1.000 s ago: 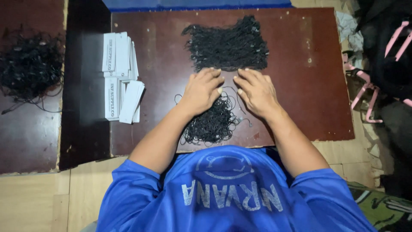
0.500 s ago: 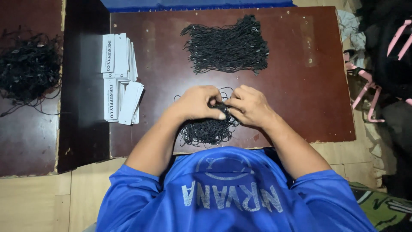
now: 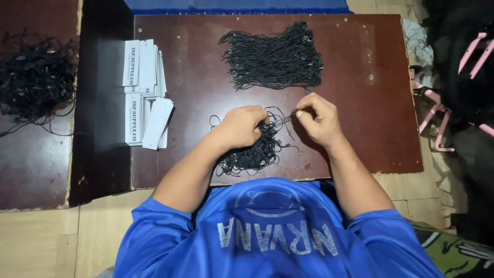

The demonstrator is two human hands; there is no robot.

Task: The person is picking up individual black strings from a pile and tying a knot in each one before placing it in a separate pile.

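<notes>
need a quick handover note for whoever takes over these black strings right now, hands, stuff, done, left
Left hand: closed on the loose tangled pile of black strings near the table's front edge.
Right hand: fingers pinched on a single strand drawn out of that pile.
Things: a neat bundle of straightened strings lies further back on the brown table; white paper tags are stacked at the left; another tangled heap sits on the far left surface.
Done: the neat bundle looks sorted.
Left: the pile under the hands, probably the far heap too.

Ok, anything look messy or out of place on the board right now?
Mostly tidy. The white tags have slid askew at the lower stack, fanning rightward. The cords under the left hand are a loose tangle, unlike the straightened bundle above.
</notes>
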